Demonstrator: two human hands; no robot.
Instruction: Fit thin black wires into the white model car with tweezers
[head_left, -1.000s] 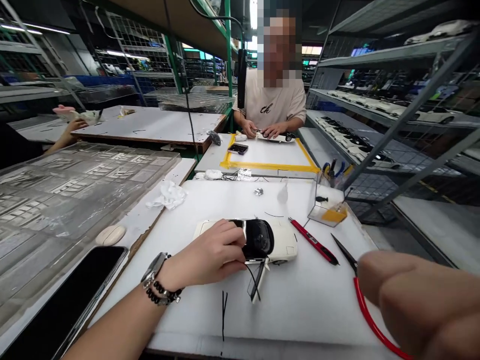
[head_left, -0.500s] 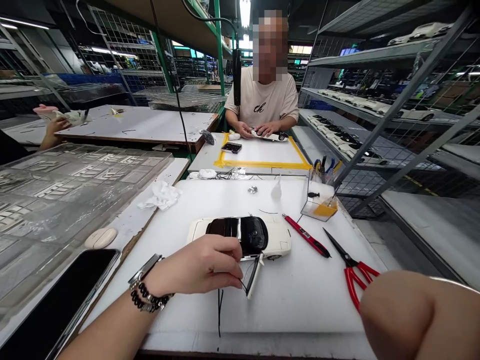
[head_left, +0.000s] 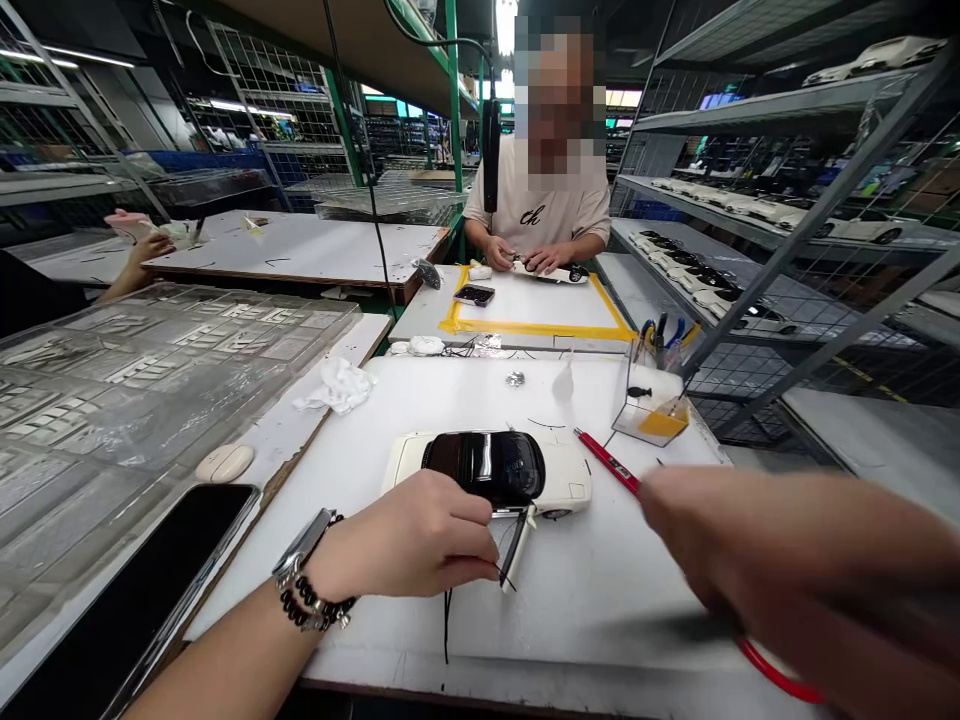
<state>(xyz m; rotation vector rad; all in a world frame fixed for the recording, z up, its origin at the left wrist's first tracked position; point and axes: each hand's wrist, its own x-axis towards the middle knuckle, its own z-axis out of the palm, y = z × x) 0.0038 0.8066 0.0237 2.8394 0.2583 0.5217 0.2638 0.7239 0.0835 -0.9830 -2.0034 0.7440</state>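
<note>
A cream model car [head_left: 574, 480] with a dark roof lies on the white tabletop, its near-side door [head_left: 517, 548] swung open. My left hand [head_left: 424, 535] is closed in a pinch beside that door. A thin black strip [head_left: 507, 577] shows at its fingertips, against the door's edge. Another black strip [head_left: 447, 625] runs below the hand. My right hand [head_left: 810, 590] is smeared by motion at the right. A dark blur extends left from it; whether this is a tool or a shadow, I cannot tell. Red-handled scissors [head_left: 780, 676] are mostly hidden beneath it.
A red pen-like tool [head_left: 607, 460] lies right of the car. Behind it stands a clear tool holder [head_left: 651, 405]. Crumpled tissue [head_left: 337, 385], an earbud case [head_left: 225, 463] and a phone [head_left: 135, 600] are at left. Opposite, a co-worker [head_left: 536, 210] handles another model car [head_left: 551, 272].
My right hand has moved up and left, now covering most of the scissors and the pen-like tool's end. My left hand stays at the door. The whole view has shifted slightly.
</note>
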